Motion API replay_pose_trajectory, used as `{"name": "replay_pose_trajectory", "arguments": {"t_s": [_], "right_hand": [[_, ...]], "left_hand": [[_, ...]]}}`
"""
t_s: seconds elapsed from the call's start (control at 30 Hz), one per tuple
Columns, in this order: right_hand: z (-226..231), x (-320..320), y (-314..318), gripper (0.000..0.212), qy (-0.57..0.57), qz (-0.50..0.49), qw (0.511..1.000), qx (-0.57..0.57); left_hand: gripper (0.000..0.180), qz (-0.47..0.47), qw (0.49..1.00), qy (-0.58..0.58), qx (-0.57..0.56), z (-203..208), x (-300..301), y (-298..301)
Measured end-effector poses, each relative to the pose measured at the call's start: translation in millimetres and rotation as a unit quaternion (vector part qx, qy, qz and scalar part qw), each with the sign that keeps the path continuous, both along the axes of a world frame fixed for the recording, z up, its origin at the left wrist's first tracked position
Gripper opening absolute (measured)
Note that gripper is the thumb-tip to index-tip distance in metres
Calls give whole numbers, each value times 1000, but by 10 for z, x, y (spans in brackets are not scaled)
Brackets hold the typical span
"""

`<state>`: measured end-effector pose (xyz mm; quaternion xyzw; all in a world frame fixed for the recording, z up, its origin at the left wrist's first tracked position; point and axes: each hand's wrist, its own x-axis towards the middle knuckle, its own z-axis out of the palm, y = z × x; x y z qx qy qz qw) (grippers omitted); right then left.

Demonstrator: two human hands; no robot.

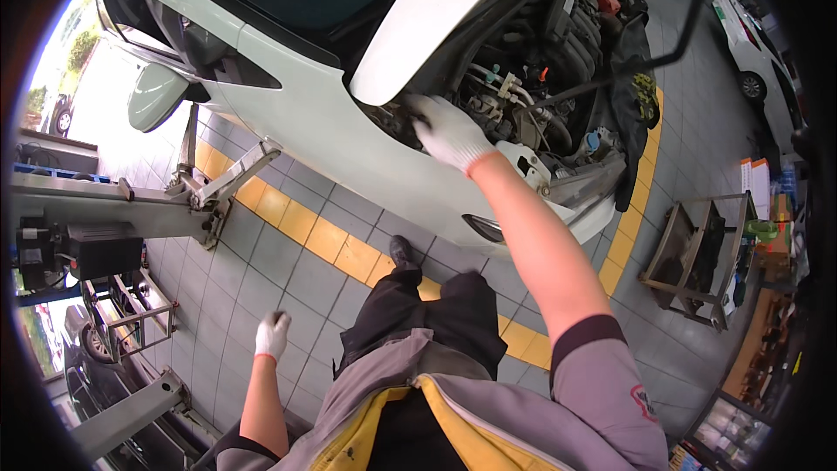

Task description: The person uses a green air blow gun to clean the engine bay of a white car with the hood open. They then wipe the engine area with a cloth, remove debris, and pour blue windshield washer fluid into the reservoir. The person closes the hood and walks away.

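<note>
A white car (305, 135) stands in front of me with its hood (445, 13) raised and the engine bay (523, 78) exposed. My right hand (449, 131), in a white knit glove, reaches over the fender to the bay's rear corner, under the hood's edge. Its fingers look stretched out, with the thumb apart; the fingertips fade into shadow, and nothing shows in them. Low at my left side hangs my left hand (272, 334), also gloved in white. Its fingers are curled in, holding nothing that I can see, away from the car.
A grey lift post and arm (113, 205) reach toward the car from the left. A metal frame cart (139, 314) stands below it. To the right are a metal trolley (697, 257) and another white car (758, 61). Yellow tiles (336, 249) cross the grey floor.
</note>
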<state>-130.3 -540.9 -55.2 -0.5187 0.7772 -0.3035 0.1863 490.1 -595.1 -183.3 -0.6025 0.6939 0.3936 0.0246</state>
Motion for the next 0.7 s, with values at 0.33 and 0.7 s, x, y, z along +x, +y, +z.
{"name": "replay_pose_trajectory", "arguments": {"t_s": [0.33,0.7], "right_hand": [[-125,-251,-906,44,126,178,957,189],[-137,-317,-109,48,-62,88,993,39]], "left_hand": [[39,-271,946,86,-159,1472,-3024,-175],[34,-390,817,-114,-409,1733,-4666,-550]]}}
